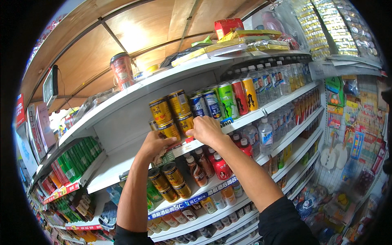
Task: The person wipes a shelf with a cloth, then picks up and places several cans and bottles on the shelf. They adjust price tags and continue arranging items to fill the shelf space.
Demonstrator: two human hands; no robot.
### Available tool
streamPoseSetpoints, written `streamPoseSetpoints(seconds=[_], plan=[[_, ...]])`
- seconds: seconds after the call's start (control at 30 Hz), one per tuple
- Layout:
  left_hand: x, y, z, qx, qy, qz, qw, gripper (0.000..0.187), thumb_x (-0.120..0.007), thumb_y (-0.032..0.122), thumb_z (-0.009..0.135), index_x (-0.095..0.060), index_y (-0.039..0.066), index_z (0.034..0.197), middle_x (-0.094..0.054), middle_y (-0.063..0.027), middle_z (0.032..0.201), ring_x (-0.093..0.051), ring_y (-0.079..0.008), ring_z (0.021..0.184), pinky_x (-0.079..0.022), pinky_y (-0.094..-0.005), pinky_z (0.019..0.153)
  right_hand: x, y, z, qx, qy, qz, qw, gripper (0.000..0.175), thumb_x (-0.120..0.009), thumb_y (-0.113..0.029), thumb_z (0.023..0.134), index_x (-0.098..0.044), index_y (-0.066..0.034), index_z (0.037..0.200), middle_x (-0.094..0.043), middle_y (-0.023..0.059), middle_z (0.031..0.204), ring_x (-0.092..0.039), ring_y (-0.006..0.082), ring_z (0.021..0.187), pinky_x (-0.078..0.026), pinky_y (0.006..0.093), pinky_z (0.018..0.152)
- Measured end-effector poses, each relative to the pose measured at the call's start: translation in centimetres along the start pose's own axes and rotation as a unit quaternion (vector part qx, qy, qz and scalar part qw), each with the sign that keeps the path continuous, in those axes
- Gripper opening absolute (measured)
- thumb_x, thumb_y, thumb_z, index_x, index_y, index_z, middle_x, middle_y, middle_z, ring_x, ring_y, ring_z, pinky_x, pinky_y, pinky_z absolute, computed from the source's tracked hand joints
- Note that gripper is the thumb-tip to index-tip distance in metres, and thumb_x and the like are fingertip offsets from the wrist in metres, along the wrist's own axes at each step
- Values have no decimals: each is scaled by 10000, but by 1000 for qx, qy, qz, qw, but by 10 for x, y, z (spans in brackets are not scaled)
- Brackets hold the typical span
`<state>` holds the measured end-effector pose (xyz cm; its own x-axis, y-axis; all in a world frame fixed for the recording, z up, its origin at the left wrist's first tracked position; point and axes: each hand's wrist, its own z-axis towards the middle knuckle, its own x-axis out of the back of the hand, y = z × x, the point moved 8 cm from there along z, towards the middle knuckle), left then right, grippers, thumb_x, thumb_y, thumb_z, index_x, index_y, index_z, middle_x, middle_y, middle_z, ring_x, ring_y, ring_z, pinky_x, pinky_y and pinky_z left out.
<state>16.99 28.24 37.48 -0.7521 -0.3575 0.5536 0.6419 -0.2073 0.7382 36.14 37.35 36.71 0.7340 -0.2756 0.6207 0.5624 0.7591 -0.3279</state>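
Two stacks of gold drink cans (pixel 160 111) stand on a white shelf (pixel 245 118), two cans high in front. My left hand (pixel 155 143) is at the lower can of the left stack, thumb across its base, with a cloth or glove-like piece under the palm; its other fingers are hidden. My right hand (pixel 205 130) has curled fingers beside the lower can (pixel 185 122) of the right stack; whether it grips that can is not clear. Blue-and-white cans (pixel 212 104), a green can (pixel 227 99), a red can and a yellow can stand to the right.
On the shelf below are more gold cans (pixel 170 180), brown coffee bottles (pixel 196 171) and red bottles (pixel 222 167). Water bottles (pixel 265 136) stand at the right. A red lidded cup (pixel 122 70) and flat yellow boxes lie above. Green cans (pixel 69 167) fill the left shelf.
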Motion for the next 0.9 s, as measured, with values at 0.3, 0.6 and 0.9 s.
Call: streamPoseSetpoints(seconds=[0.3, 0.6, 0.9], plan=[[0, -10, 13, -7, 13, 23, 1000, 443, -925, 196, 919, -774, -46, 1256, -828, -133, 1109, -771, -213, 943, -606, -380, 886, -7, -8, -1, 18, 11, -31, 999, 419, -825, -394, 993, -806, 24, 971, -801, 256, 932, -799, 431, 913, -608, 542, 830], [0, -9, 12, -34, -6, 24, 999, 464, -928, 177, 923, -763, -55, 1291, -823, -126, 1126, -760, -191, 968, -608, -359, 899, -6, -5, -6, 40, 71, -24, 996, 390, -817, -374, 987, -771, 7, 918, -794, 222, 910, -786, 417, 881, -599, 538, 791], [21, -26, 9, 22, -40, -70, 996, 707, -892, 130, 918, -597, -145, 1499, -710, -258, 1421, -724, -288, 1226, -605, -382, 1034, -3, -3, -9, 22, 101, -17, 994, 408, -840, -410, 972, -750, -25, 873, -781, 172, 850, -770, 367, 810, -588, 500, 739]])
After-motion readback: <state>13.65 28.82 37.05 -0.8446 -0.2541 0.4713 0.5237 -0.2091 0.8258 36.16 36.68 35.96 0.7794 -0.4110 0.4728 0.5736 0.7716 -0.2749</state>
